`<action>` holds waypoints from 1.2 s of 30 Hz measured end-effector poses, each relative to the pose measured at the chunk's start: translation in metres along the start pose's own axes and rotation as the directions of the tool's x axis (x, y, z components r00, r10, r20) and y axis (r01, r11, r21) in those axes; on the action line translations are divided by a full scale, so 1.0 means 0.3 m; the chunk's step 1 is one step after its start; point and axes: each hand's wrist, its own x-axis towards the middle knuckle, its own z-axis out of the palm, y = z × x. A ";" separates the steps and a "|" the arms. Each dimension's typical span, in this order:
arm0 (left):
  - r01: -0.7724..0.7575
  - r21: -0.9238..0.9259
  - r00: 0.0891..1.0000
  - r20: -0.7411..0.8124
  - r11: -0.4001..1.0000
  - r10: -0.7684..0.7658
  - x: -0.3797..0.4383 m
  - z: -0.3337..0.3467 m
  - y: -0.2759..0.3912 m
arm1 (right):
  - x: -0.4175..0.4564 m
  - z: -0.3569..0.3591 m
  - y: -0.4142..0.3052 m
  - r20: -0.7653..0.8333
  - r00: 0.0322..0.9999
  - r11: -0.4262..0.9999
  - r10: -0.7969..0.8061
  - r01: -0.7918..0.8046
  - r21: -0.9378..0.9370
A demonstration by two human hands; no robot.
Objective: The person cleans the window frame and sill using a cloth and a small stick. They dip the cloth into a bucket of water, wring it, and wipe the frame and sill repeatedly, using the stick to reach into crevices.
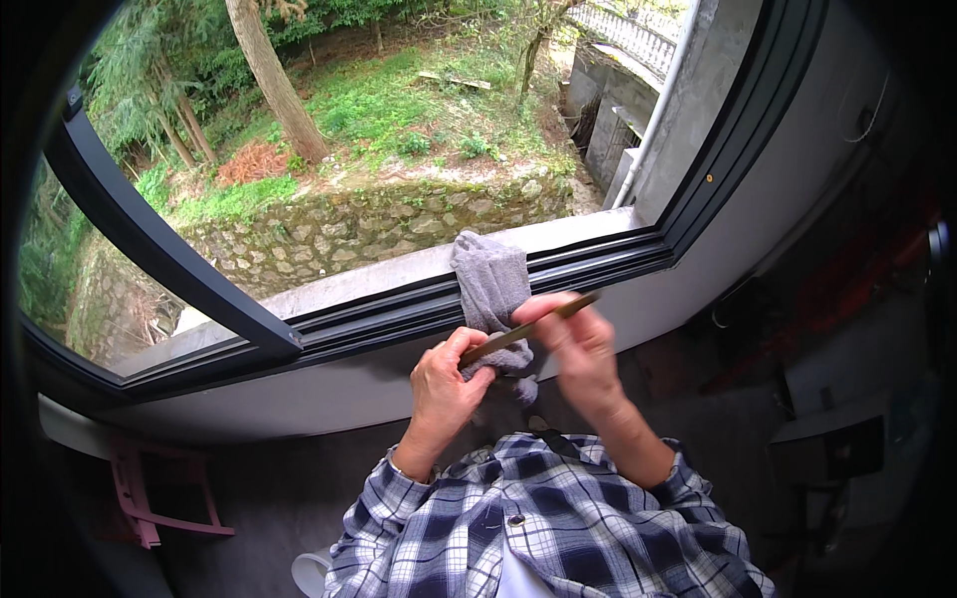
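Observation:
A grey cloth (490,273) hangs over the dark metal window track (381,306), its lower end bunched near my hands. My left hand (445,374) grips one end of a thin, flat brownish strip (516,334), and some of the cloth lies against these fingers. At the strip's upper right part is my right hand (579,351), blurred, with thumb and fingers closed on it. The strip slants up to the right across the cloth. Its material I cannot tell.
A dark sash frame (172,232) stands at the left of the window opening. Beyond the pale outer sill (359,273) rises a stone retaining wall (374,224). A pink chair or stool (168,489) is at lower left, near a white round container (310,574). Dim furniture stands at right.

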 end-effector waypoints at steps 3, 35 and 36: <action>-0.037 -0.009 0.998 -0.051 0.999 0.037 -0.020 -0.044 -0.058 | 0.041 -0.129 -0.014 -0.024 0.996 0.919 0.082 -0.067 0.389; 0.365 -0.724 0.924 0.204 0.585 -0.323 0.110 0.173 -0.219 | 0.091 -0.061 0.213 0.200 0.904 0.922 0.378 -0.388 0.013; 0.354 -0.739 0.928 0.201 0.573 -0.314 0.111 0.177 -0.199 | 0.082 -0.070 0.213 0.225 0.905 0.910 0.360 -0.394 0.129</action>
